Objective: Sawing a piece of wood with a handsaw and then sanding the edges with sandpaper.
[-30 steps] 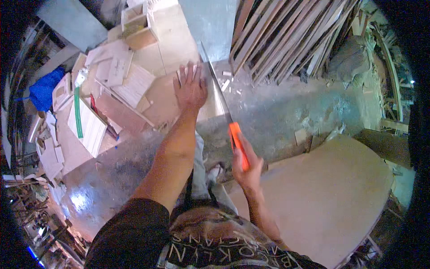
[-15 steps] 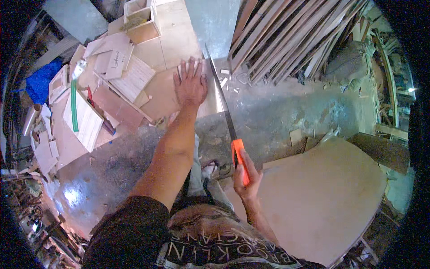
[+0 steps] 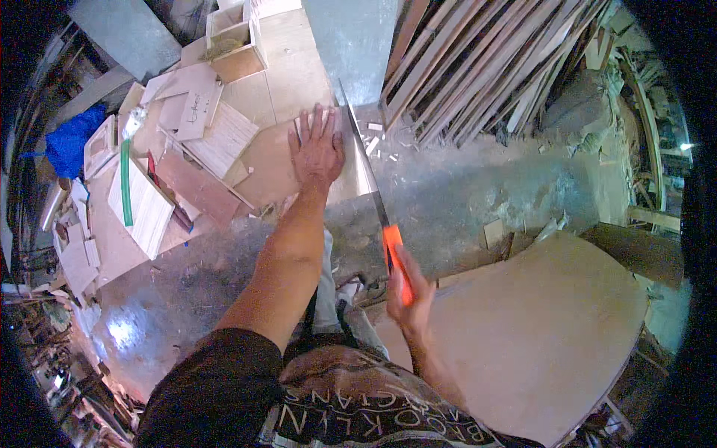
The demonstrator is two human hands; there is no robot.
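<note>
My left hand [image 3: 317, 149] lies flat with its fingers spread, pressing on a light wooden piece at the right end of the plywood worktop [image 3: 272, 153]. A pale strip shows past its fingertips. My right hand [image 3: 412, 295] is wrapped round the orange handle of a handsaw [image 3: 379, 207]. The saw's long blade points away from me and runs along the right edge of the worktop, just right of my left hand. Whether its teeth are in the wood is hard to make out.
Wood offcuts [image 3: 224, 134], a green strip [image 3: 125, 183] and an open wooden box [image 3: 237, 45] cover the worktop's left and far parts. Long boards [image 3: 485, 67] lean at the far right. A large curved panel [image 3: 523, 328] lies near right. Small scraps [image 3: 376, 128] litter the floor.
My right hand and the handsaw have shifted slightly away from me along the worktop's edge. My left hand stays flat in about the same place.
</note>
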